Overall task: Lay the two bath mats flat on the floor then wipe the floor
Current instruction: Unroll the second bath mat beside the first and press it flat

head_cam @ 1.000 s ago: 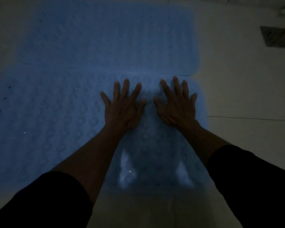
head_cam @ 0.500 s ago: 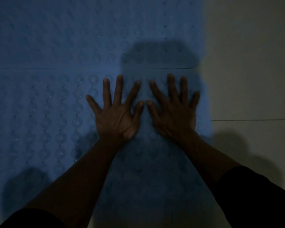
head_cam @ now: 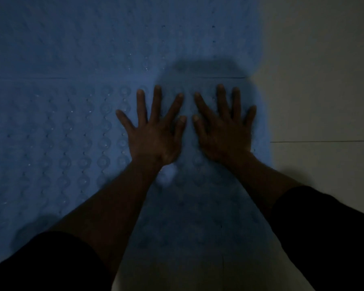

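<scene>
Two blue bath mats with rows of round suction bumps lie on the pale floor in dim light. The near mat [head_cam: 57, 156] fills the left and centre. The far mat [head_cam: 114, 34] lies beyond it, their edges meeting along a seam. My left hand [head_cam: 153, 133] and my right hand [head_cam: 225, 131] both rest palm-down on the near mat close to its far right corner, side by side, fingers spread, holding nothing.
Pale floor tiles [head_cam: 324, 91] lie to the right of the mats, with a grout line at mid height. A strip of bare floor [head_cam: 177, 276] shows at the bottom between my dark sleeves.
The view has moved closer and darkened, and the floor drain at the upper right has left the frame. Both hands stay flat on the near mat, fingers spread a little wider.
</scene>
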The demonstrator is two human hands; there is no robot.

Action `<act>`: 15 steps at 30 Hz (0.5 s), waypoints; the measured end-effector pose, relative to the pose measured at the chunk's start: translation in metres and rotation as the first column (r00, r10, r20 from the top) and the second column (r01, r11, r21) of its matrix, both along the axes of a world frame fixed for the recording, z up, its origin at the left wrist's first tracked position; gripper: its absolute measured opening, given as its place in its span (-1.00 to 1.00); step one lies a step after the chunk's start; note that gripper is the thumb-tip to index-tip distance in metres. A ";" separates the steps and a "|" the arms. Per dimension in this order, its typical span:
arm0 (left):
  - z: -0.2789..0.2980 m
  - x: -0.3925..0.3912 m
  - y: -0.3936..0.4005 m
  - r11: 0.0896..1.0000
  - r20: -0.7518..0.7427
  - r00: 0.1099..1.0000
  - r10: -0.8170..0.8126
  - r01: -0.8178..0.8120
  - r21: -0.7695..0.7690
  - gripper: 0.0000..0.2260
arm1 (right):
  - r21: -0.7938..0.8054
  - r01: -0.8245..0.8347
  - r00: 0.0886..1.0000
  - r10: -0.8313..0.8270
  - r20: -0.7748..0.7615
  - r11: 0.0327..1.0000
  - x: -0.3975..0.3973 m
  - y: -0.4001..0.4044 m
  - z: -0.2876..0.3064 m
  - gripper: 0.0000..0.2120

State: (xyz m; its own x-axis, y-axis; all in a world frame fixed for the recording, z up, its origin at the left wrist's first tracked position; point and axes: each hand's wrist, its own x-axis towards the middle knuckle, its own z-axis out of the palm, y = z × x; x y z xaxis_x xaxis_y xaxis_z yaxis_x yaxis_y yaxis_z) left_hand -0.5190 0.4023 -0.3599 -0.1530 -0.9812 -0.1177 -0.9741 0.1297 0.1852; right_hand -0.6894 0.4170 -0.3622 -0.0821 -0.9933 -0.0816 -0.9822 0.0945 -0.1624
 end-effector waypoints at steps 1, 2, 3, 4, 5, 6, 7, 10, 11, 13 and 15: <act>0.000 0.000 0.000 1.000 -0.004 1.000 -0.003 0.003 -0.004 -0.52 | 0.005 -0.002 1.000 0.002 0.012 1.000 0.000 0.000 0.000 -0.48; 0.002 0.000 0.000 1.000 -0.004 1.000 -0.010 0.010 -0.002 -0.52 | 0.011 -0.003 1.000 0.003 0.027 1.000 0.000 0.000 0.001 -0.48; 0.004 0.001 0.001 1.000 -0.004 1.000 -0.017 0.017 0.017 -0.51 | 0.030 -0.003 0.999 0.002 0.044 1.000 0.000 -0.001 0.003 -0.48; 0.007 0.002 0.004 0.999 -0.007 1.000 -0.019 0.019 0.048 -0.50 | 0.060 -0.002 0.998 -0.002 0.060 0.998 0.001 0.000 0.006 -0.48; 0.009 0.005 0.011 0.997 -0.009 1.000 -0.016 0.016 0.074 -0.49 | 0.089 -0.002 0.997 -0.005 0.073 0.996 0.002 0.003 0.008 -0.47; 0.011 0.009 0.022 0.996 -0.007 1.000 -0.007 0.007 0.087 -0.48 | 0.106 -0.004 0.996 -0.005 0.084 0.994 0.004 0.010 0.010 -0.46; 0.013 0.014 0.037 0.996 -0.002 1.000 0.004 -0.004 0.089 -0.47 | 0.107 -0.010 0.995 0.000 0.097 0.994 0.007 0.021 0.013 -0.45; 0.015 0.032 0.091 0.996 0.000 1.000 0.003 -0.002 0.087 -0.46 | 0.040 -0.049 0.994 0.045 0.103 0.998 0.021 0.077 0.016 -0.40; 0.015 0.038 0.108 0.996 -0.001 1.000 0.001 -0.001 0.094 -0.46 | 0.025 -0.062 0.995 0.060 0.085 0.998 0.026 0.099 0.014 -0.38; 0.014 0.048 0.133 0.995 0.004 1.000 0.016 -0.016 0.103 -0.46 | 0.017 -0.067 0.997 0.067 0.047 0.998 0.032 0.133 0.009 -0.36; 0.013 0.055 0.148 0.992 0.023 0.998 0.054 -0.056 0.115 -0.46 | 0.017 -0.055 0.998 0.054 0.032 0.998 0.033 0.152 0.007 -0.36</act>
State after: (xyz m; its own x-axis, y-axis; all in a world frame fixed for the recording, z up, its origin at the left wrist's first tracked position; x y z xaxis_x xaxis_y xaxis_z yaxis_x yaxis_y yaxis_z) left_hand -0.4643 0.5502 -0.3470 -0.0957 -0.9677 -0.2334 -0.9828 0.0547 0.1765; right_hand -0.6568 0.5693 -0.3553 -0.0251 -0.9946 -0.1010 -0.9803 0.0442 -0.1924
